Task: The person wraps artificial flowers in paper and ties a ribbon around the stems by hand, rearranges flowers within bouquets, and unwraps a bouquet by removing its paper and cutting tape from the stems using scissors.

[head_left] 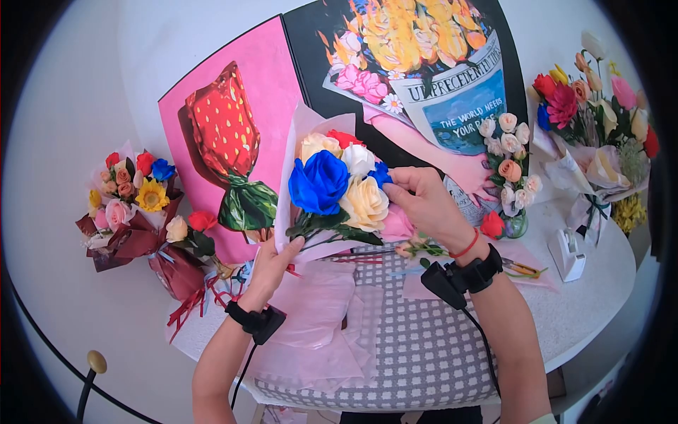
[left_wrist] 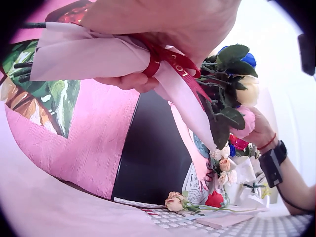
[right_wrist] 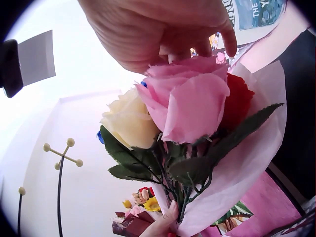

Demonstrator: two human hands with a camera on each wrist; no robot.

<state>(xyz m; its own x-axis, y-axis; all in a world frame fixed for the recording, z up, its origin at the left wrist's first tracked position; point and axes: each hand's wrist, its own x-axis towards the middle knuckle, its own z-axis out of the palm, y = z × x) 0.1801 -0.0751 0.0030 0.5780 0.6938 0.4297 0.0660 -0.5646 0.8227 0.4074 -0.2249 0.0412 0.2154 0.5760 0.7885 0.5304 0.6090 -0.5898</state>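
My left hand grips a bouquet by its stems, where pale pink wrapping paper is tied with a red ribbon. The bouquet's head holds a large blue rose, cream roses, a white rose, a red rose and a pink rose, with dark green leaves below. At the right side of the bouquet, my right hand pinches a smaller blue flower between thumb and fingers. In the right wrist view the pink rose partly hides those fingertips.
A maroon-wrapped bouquet stands at left, another bouquet at right. Two paintings lean behind. Loose pink sheets lie on the checked cloth. Pliers and a white dispenser sit at right.
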